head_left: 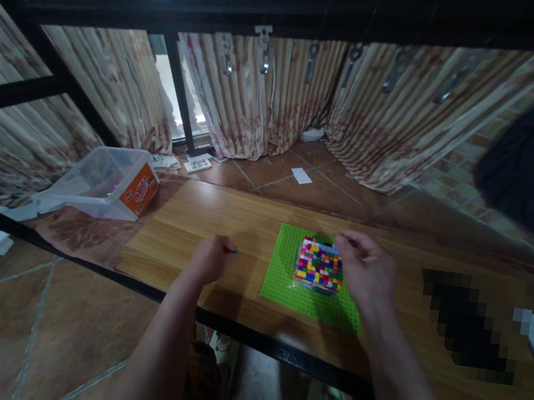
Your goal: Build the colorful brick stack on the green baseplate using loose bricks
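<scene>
A green studded baseplate (283, 262) lies on the wooden table, bearing a squarish build of many-coloured toy bricks (320, 267). My left hand (211, 260) is closed just left of the baseplate, over the wood. A tiny green brick (236, 251) sticks out from its fingertips. My right hand (367, 270) hangs at the upper right corner of the brick build, thumb and fingers drawn together in a pinch. Whether it touches the bricks, and what it may hold, I cannot make out.
The table (177, 234) has a dark front edge. Left of it stands a clear plastic bin (100, 186) with an orange label. A black metal rail (292, 21) with hooks crosses above, before curtains. A blurred-out dark object (468, 324) lies at right; a white card (301, 176) is on the floor.
</scene>
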`<state>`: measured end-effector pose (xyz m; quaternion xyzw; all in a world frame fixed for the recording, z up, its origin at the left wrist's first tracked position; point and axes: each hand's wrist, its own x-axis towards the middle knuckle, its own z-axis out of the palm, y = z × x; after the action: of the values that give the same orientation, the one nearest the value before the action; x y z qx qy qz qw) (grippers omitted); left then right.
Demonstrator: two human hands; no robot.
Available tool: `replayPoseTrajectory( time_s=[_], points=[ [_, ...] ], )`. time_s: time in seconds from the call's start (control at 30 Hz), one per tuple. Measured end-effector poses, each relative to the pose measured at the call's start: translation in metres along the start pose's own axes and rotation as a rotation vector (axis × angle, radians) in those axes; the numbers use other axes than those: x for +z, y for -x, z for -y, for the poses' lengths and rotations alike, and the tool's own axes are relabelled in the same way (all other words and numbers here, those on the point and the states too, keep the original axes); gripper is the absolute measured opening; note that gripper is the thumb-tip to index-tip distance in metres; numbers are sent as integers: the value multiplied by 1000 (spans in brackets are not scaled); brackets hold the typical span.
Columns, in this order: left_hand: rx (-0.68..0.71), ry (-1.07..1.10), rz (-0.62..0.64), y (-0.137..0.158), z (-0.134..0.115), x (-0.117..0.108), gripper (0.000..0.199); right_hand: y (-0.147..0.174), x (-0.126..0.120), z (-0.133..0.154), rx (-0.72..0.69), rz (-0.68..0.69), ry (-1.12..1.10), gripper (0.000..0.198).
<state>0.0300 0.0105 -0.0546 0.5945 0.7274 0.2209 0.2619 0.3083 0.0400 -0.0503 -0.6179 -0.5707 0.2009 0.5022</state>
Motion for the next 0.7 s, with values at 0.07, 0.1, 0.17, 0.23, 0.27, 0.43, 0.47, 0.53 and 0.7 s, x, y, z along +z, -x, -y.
replayPoseTrajectory(
  time_s=[0.07,0.1,0.17,0.23,0.27,0.43,0.47,0.53,0.7],
  points=[
    [56,248,71,-1,-9,3,7,2,-1,9,-52,-6,-27,24],
    [77,383,120,-1,-15,4,6,4,-1,13,-70,13,-71,24],
    [95,636,232,2,-29,9,10,10,0,23,-85,116,-172,23],
    [80,830,345,6,-44,15,15,16,2,32,-85,228,-263,23],
    [67,900,392,8,-50,18,16,19,4,36,-85,286,-287,23],
    [62,1030,465,14,-70,31,18,27,10,39,-127,470,-257,21],
    [80,1025,461,13,-72,32,17,28,11,38,-127,480,-254,20],
    [126,992,440,12,-74,35,14,29,12,34,-105,472,-256,19],
    [255,866,369,12,-77,39,15,28,13,29,-48,435,-250,17]
  ],
)
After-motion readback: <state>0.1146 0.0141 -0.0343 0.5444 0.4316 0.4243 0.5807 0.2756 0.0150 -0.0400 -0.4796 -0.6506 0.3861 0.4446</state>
